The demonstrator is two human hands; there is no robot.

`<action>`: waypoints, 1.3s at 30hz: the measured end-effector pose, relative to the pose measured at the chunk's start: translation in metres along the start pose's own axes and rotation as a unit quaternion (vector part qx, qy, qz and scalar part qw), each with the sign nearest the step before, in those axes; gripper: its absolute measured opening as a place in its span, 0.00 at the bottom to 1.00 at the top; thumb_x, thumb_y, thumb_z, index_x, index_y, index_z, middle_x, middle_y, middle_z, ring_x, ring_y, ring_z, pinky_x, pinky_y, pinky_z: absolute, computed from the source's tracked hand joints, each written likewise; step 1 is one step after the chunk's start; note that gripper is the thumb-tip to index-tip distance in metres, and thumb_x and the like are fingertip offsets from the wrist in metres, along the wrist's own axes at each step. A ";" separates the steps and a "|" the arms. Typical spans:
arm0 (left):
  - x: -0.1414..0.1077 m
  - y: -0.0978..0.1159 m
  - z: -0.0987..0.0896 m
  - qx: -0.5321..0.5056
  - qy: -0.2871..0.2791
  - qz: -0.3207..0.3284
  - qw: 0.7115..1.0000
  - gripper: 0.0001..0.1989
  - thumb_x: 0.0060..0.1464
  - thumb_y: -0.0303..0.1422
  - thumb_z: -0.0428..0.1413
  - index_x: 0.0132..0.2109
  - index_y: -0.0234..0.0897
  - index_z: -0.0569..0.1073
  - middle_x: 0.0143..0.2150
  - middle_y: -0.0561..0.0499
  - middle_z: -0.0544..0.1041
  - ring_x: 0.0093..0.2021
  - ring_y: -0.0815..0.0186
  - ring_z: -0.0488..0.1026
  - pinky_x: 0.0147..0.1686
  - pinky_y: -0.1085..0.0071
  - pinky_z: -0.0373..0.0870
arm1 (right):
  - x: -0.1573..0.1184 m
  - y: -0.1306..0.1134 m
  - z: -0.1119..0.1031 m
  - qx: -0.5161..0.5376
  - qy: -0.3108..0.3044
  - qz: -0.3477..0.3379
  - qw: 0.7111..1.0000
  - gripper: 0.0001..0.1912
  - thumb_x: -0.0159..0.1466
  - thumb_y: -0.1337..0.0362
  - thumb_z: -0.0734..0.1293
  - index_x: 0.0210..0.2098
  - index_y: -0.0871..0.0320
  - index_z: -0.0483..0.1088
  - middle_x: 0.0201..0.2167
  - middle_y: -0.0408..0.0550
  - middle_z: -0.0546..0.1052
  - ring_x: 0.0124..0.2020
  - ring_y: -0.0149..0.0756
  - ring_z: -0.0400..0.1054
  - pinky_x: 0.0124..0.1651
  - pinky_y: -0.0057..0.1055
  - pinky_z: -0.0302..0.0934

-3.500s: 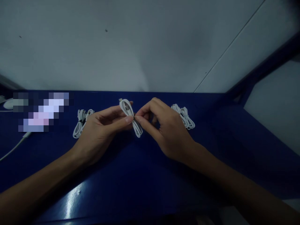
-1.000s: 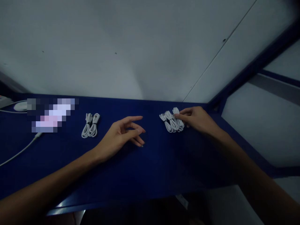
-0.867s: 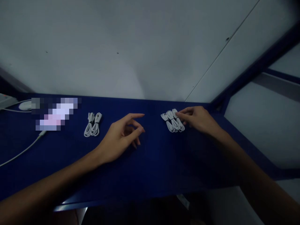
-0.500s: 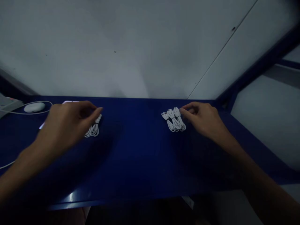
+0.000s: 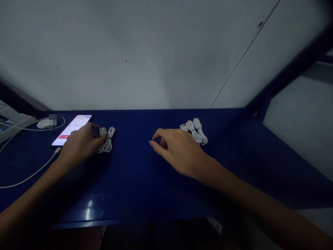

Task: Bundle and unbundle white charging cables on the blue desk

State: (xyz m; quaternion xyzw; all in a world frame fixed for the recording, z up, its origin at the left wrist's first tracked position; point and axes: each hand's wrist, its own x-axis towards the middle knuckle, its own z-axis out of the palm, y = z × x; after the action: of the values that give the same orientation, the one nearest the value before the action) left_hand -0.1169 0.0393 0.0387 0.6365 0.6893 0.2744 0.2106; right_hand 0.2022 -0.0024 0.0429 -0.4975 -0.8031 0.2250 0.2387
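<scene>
Two hands over a shiny blue metal-looking table (image 5: 140, 173), with little bundles of white cord on both sides.
The left hand (image 5: 82, 142) has its thumb on two small bundles of white cord tied with black bands (image 5: 108, 143); I can't tell if it grips one. The right hand (image 5: 179, 149) is bent, with a gap between finger and thumb, near three more tied white cord bundles (image 5: 194, 130) sitting side by side. Behind the left hand lies a flat black phone with a bright screen (image 5: 74, 126), with a white plug and cord (image 5: 57, 150) at its near end. Close to it is a smooth white oval thing (image 5: 43, 123).
</scene>
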 end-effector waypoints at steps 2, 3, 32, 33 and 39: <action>-0.001 0.005 -0.005 0.054 0.025 0.002 0.998 0.19 0.56 0.43 0.69 0.49 0.37 0.82 0.32 0.50 0.81 0.38 0.53 0.75 0.38 0.66 0.59 | 0.001 0.001 0.004 0.015 -0.002 -0.003 1.000 0.15 0.78 0.53 0.67 0.45 0.56 0.81 0.36 0.51 0.84 0.35 0.44 0.77 0.38 0.42 0.65; -0.003 0.011 -0.007 0.079 0.039 0.003 0.996 0.21 0.58 0.45 0.68 0.53 0.38 0.82 0.36 0.48 0.83 0.40 0.51 0.76 0.38 0.65 0.60 | 0.001 0.002 0.005 0.032 0.002 -0.008 0.999 0.16 0.78 0.52 0.66 0.44 0.55 0.81 0.36 0.50 0.83 0.35 0.43 0.77 0.38 0.42 0.65; -0.017 0.040 0.113 -0.514 -0.415 -0.039 0.750 0.14 0.73 0.39 0.60 0.55 0.35 0.86 0.52 0.39 0.87 0.50 0.58 0.85 0.55 0.63 0.81 | 0.026 0.061 0.035 0.475 -0.037 0.060 0.877 0.15 0.77 0.53 0.67 0.57 0.49 0.81 0.30 0.39 0.71 0.24 0.27 0.57 0.24 0.27 0.53; -0.017 0.039 0.113 -0.518 -0.416 -0.038 0.747 0.15 0.74 0.39 0.59 0.55 0.36 0.86 0.52 0.40 0.87 0.50 0.58 0.85 0.55 0.63 0.81 | 0.026 0.061 0.034 0.473 -0.040 0.059 0.878 0.15 0.77 0.53 0.67 0.57 0.49 0.81 0.31 0.40 0.71 0.24 0.28 0.56 0.24 0.27 0.52; -0.017 0.041 0.113 -0.537 -0.400 -0.053 0.741 0.13 0.73 0.38 0.61 0.55 0.36 0.86 0.50 0.42 0.87 0.49 0.60 0.85 0.56 0.65 0.81 | 0.023 0.054 0.031 0.449 -0.029 0.061 0.891 0.17 0.77 0.52 0.67 0.60 0.48 0.79 0.32 0.40 0.72 0.24 0.28 0.55 0.25 0.29 0.51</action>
State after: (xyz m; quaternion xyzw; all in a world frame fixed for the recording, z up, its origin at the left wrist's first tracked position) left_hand -0.0112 0.0363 -0.0219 0.4317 0.3131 0.3077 0.7880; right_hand 0.2118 0.0365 -0.0105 -0.3784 -0.5913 0.5901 0.3987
